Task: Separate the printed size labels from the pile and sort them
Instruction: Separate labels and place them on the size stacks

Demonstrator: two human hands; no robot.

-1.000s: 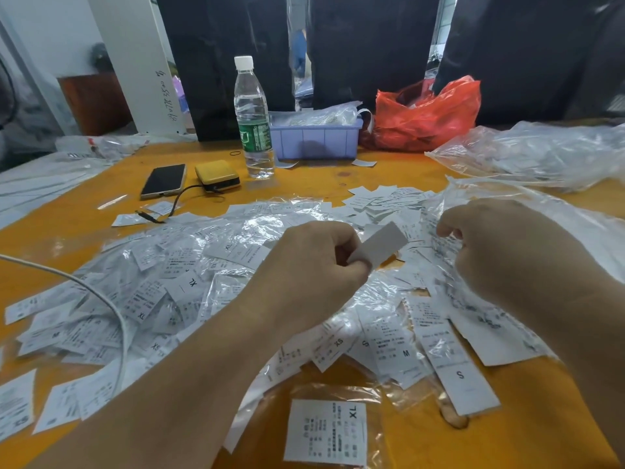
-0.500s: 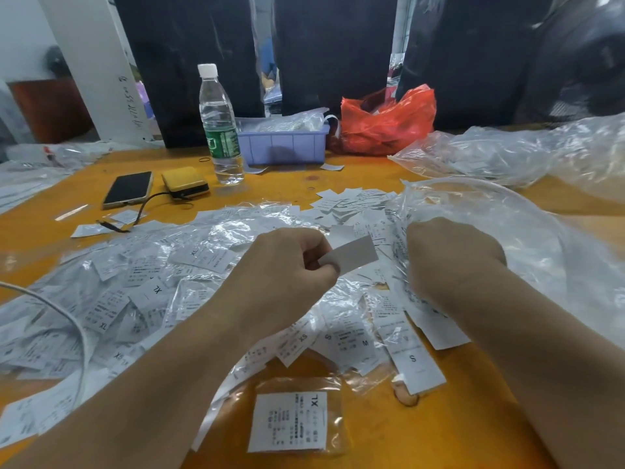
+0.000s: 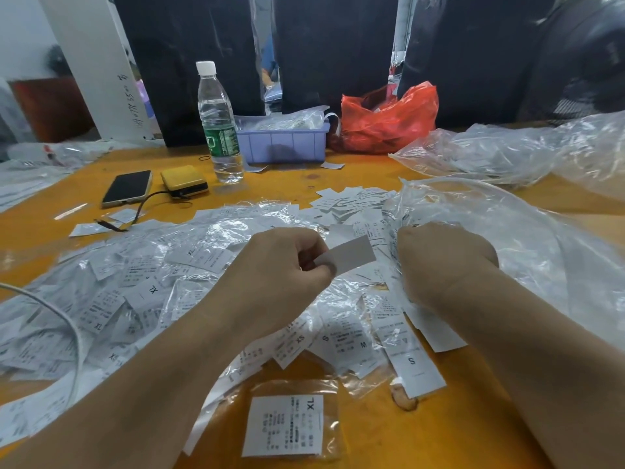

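A wide pile of white size labels (image 3: 142, 292) in clear sleeves covers the orange table (image 3: 439, 434). My left hand (image 3: 287, 265) pinches a plain white label (image 3: 351, 253) above the pile, blank side facing me. My right hand (image 3: 443, 262) is curled, fingers down in the labels at the mouth of a large clear plastic bag (image 3: 527, 252); what it holds is hidden. A bagged XL label (image 3: 287, 424) lies alone at the front. An S label (image 3: 412, 363) sticks out to its right. A small loose heap of labels (image 3: 348, 201) lies behind the hands.
At the back stand a water bottle (image 3: 218, 123), a lilac bin (image 3: 284, 143), a red plastic bag (image 3: 385, 120) and more clear bags (image 3: 507, 147). A phone (image 3: 128, 187) and yellow power bank (image 3: 184, 181) lie back left. A white cable (image 3: 64, 319) crosses the pile.
The view has shifted a little to the right. My right hand has dug deeper into the labels at the bag's mouth. My left hand still pinches the same label.
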